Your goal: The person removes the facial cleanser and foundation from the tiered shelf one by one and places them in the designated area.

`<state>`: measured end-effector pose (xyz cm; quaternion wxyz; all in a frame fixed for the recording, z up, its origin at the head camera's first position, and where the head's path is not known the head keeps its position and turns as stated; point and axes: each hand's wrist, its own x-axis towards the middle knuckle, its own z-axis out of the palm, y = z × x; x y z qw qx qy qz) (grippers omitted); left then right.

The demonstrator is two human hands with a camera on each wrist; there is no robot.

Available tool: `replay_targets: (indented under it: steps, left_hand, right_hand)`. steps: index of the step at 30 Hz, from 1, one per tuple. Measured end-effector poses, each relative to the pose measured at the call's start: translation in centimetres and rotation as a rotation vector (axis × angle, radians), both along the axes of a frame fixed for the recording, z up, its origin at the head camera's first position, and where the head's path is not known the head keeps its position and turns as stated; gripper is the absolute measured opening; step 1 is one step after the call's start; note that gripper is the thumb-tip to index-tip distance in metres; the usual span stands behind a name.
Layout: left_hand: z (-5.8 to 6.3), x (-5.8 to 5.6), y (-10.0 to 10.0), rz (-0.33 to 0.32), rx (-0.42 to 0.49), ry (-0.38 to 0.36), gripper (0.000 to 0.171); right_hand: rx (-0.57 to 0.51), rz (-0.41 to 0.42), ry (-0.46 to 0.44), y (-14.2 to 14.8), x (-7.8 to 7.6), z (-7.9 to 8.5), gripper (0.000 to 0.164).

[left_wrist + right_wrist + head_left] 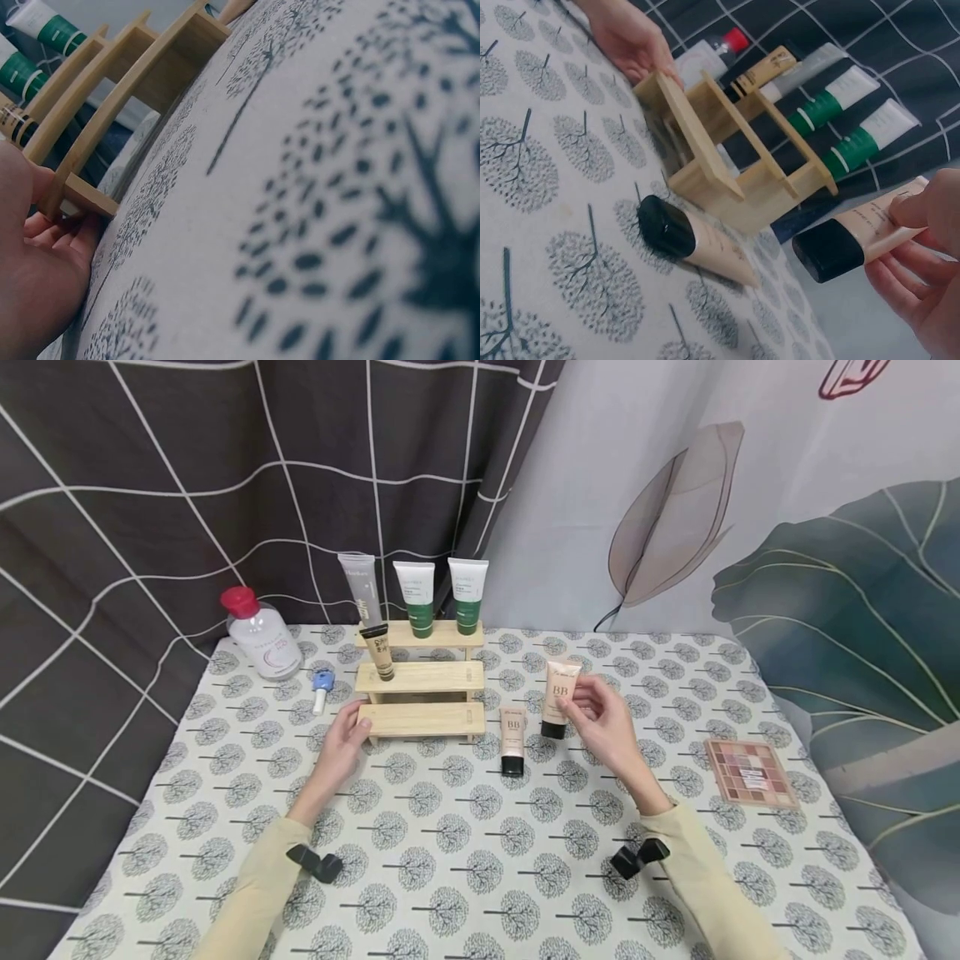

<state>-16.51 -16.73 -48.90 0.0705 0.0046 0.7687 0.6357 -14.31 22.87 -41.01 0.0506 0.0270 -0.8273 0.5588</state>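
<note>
In the head view my right hand [606, 724] pinches a beige BB cream tube [560, 692], its black cap pointing down. The right wrist view has the thumb on the printed front and fingers behind. A second BB cream tube [513, 739] lies flat on the cloth, to the left of the held one. My left hand [341, 743] grips the left end of the lowest step of a three-tier wooden rack [422, 719], thumb above and fingers curled below. On the top tier stand a grey tube [362, 589] and two green-and-white tubes [417, 597]; a small gold tube [379, 653] leans on the middle tier.
Left of the rack are a clear bottle with a red cap [262, 635] and a small blue item with a white end [322, 691]. An eyeshadow palette [752, 773] lies at the far right of the tree-print tablecloth [480, 868]. Curtains hang behind.
</note>
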Motion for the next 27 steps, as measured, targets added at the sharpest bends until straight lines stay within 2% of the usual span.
replay_targets:
  steps: [11, 17, 22, 27]
  left_hand:
    - [0.0, -0.1, 0.0, -0.004, -0.006, 0.008, 0.057]
    - [0.1, 0.0, 0.0, 0.0, -0.001, 0.009, 0.056]
    - [0.3, 0.2, 0.0, 0.009, 0.02, 0.006, 0.055]
    - [0.4, 0.2, 0.1, 0.008, 0.018, 0.003, 0.055]
  right_hand:
    - [0.118, 0.029, -0.176, 1.2, 1.1, -1.8, 0.042]
    - [0.102, 0.036, -0.241, 1.3, 1.5, -2.9, 0.045]
    - [0.113, 0.025, -0.286, 1.2, 1.3, -3.9, 0.044]
    - [0.181, 0.009, -0.324, 1.1, 0.8, -4.9, 0.043]
